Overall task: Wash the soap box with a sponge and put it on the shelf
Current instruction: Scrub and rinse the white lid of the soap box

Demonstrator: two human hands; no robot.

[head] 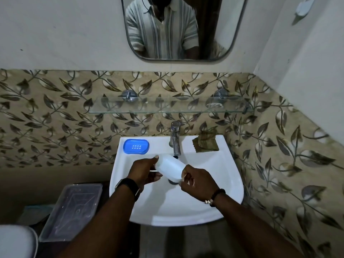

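Note:
A translucent white soap box lid (170,168) is held over the white sink (219,164), just below the tap (176,138). My left hand (145,172) grips its left end and my right hand (195,180) pinches its right end. The blue soap box base (136,146) lies on the sink's back left ledge. A brownish-green sponge (205,143) sits on the back right ledge. The glass shelf (171,107) hangs on the wall above the tap.
A mirror (214,34) above reflects a person in a striped shirt. A clear plastic bin (72,211) stands on the floor left of the sink, with a white toilet edge (16,241) at bottom left. Leaf-patterned tiles cover the walls.

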